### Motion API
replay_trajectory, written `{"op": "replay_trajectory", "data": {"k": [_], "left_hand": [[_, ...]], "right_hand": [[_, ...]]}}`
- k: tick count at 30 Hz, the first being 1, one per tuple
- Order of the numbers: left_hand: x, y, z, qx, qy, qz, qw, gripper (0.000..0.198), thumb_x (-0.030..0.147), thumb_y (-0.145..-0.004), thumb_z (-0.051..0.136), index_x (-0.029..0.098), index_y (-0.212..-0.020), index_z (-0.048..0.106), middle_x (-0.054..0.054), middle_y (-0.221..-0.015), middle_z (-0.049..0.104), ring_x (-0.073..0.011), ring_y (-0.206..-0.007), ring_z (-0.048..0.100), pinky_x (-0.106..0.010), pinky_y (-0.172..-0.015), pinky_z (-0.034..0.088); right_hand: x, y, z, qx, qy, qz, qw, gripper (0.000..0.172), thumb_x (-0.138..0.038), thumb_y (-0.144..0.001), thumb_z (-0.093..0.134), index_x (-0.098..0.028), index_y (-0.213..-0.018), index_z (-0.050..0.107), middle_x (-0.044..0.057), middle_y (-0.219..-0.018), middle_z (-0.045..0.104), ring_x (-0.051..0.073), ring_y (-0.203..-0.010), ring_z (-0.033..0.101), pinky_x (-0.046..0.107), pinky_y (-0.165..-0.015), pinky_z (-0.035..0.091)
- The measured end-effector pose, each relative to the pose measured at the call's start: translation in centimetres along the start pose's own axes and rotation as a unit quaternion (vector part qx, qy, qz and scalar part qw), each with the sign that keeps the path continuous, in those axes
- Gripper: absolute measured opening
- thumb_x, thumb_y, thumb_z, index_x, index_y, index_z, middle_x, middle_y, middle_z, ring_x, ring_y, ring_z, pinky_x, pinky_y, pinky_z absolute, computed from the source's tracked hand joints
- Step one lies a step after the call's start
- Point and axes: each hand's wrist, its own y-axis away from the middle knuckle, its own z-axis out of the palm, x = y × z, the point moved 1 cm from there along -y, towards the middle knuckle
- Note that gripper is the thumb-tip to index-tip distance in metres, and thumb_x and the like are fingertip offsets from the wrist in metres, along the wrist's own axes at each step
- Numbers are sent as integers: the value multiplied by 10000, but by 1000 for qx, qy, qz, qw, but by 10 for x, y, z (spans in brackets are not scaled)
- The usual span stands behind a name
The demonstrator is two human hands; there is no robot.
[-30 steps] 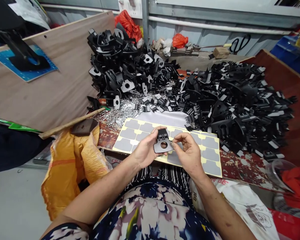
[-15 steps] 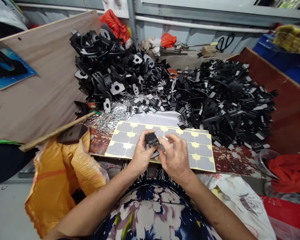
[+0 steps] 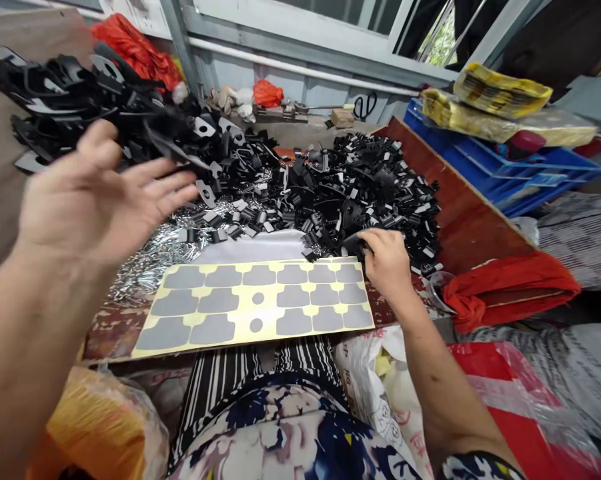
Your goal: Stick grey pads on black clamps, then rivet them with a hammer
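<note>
L hand (image 3: 95, 193): fingers wide | R hand (image 3: 386, 263) on part (image 3: 354, 244), 1 o'clock, grip unclear | sheet (image 3: 265, 311): 2 pads (image 3: 293, 322) gone, rest left

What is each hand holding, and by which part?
The left hand is open and empty. The right hand touches a black part at the edge of the pile; whether it grips cannot be told.

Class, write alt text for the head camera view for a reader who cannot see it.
A person's open left hand hangs empty before a heap of black plastic parts, while the right hand touches a second heap. Between them lies a yellow sheet of grey pads.
</note>
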Motion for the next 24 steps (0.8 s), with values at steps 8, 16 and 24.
{"op": "replay_trajectory", "data": {"k": [8,16,24], "left_hand": [[-114,50,21,-188,1,-319,929,381,178,-910,758,141,-1275,654,-151,-1032,768,-205,-850,744,-336,-784,632],[-142,91,49,-151,208,-320,912,772,265,-870,796,286,-1547,425,-115,-1140,738,-280,-1040,724,-462,-923,592],[-138,54,-20,68,84,-235,966,590,75,-751,836,291,-1216,545,-56,-1037,694,-230,-830,753,-332,-675,632]], "right_hand": [[39,-30,-3,-103,167,-85,977,200,-159,-846,652,-185,-1011,762,99,-945,710,296,-997,594,485,-991,381],[-91,10,-3,84,-110,-233,963,197,-102,-956,586,-223,-977,740,48,-935,735,211,-889,606,357,-796,496],[-141,22,86,-31,-390,45,919,375,-58,-880,499,-212,-1162,693,115,-1275,656,212,-989,672,376,-839,593]]}}
